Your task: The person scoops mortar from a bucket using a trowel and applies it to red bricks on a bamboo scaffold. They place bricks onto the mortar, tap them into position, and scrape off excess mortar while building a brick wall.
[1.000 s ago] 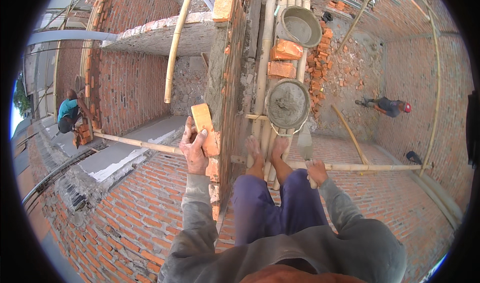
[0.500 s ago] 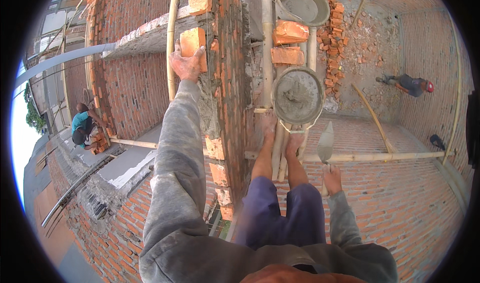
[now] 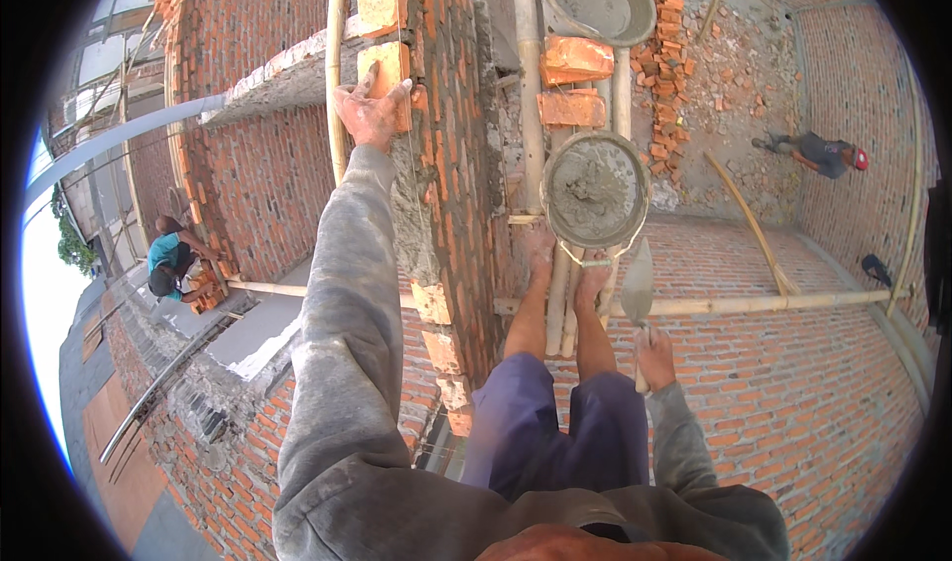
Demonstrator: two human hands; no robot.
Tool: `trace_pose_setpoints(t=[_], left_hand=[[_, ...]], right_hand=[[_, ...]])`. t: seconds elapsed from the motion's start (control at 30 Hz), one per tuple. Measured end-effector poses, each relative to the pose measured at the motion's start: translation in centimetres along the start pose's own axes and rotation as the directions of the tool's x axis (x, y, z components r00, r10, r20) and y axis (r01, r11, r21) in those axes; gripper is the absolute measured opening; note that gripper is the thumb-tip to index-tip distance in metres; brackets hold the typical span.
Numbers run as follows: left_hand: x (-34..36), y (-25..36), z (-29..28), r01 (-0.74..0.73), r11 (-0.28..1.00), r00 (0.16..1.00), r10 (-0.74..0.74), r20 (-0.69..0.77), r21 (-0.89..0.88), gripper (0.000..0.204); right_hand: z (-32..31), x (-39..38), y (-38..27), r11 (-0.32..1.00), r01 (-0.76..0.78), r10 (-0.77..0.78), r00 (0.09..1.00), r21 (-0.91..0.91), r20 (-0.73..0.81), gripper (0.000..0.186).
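At the top of the wall point(image 3: 441, 164), my left hand point(image 3: 371, 115) grips an orange brick point(image 3: 389, 65), thumb at its right edge and fingers over its near end. The brick lies on the wall's top, just short of another brick point(image 3: 380, 0) in the same row. A thin string runs along the wall beside them. In my right hand point(image 3: 654, 359), low on the right, is a pointing trowel point(image 3: 638, 288) held by its handle, blade pointing away. Its blade is close to a bucket of grey mortar point(image 3: 593, 194) and shows no clear load.
Bamboo poles point(image 3: 555, 308) carry my feet, the mortar bucket, two loose bricks point(image 3: 573, 108) and a second mortar basin point(image 3: 600, 5). Far below right are a brick pile point(image 3: 666, 75) and a person in a red cap point(image 3: 823, 154). Another person point(image 3: 177, 258) crouches by bricks at left.
My left hand has moved the brick slightly away and down onto the wall top, and its fingers now spread over it. The trowel has shifted a little left, nearer the bucket.
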State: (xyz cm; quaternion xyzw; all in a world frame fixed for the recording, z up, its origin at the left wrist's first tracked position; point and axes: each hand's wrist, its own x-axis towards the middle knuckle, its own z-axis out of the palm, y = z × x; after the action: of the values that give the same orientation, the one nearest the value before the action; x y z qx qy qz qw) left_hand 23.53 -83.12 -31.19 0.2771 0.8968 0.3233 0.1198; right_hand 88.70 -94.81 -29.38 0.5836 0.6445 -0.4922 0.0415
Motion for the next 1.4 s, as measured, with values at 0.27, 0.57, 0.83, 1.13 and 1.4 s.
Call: trace_pose_setpoints(t=[0.27, 0.57, 0.83, 1.13, 1.4], left_hand=[[0.2, -1.0, -1.7, 0.075, 0.980, 0.991, -0.054, 0.119, -0.184, 0.089], [-2.4, -2.5, -5.4, 0.538, 0.721, 0.837, -0.396, 0.377, -0.436, 0.058], [-3.0, -3.0, -4.3, 0.464, 0.650, 0.886, -0.323, 0.333, -0.602, 0.050], [-2.7, -3.8, -3.9, 0.463, 0.588, 0.882, -0.380, 0.280, -0.663, 0.045], [-2.1, -5.1, -3.4, 0.494, 0.524, 0.860, -0.412, 0.301, -0.694, 0.044]], right_hand=[[-2.3, 1.6, -8.2, 0.990, -0.136, 0.141, 0.980, -0.043, 0.141, 0.021], [-2.0, 7.7, -23.6, 0.904, 0.021, -0.118, 0.972, 0.427, 0.203, 0.028], [4.3, 12.3, -31.8, 0.874, 0.373, -0.412, 0.909, 0.313, 0.065, 0.024], [12.9, 18.3, -41.3, 0.728, 0.455, -0.548, 0.836, 0.512, 0.036, 0.030], [15.7, 20.2, -42.2, 0.809, 0.438, -0.493, 0.868, 0.392, 0.048, 0.033]])
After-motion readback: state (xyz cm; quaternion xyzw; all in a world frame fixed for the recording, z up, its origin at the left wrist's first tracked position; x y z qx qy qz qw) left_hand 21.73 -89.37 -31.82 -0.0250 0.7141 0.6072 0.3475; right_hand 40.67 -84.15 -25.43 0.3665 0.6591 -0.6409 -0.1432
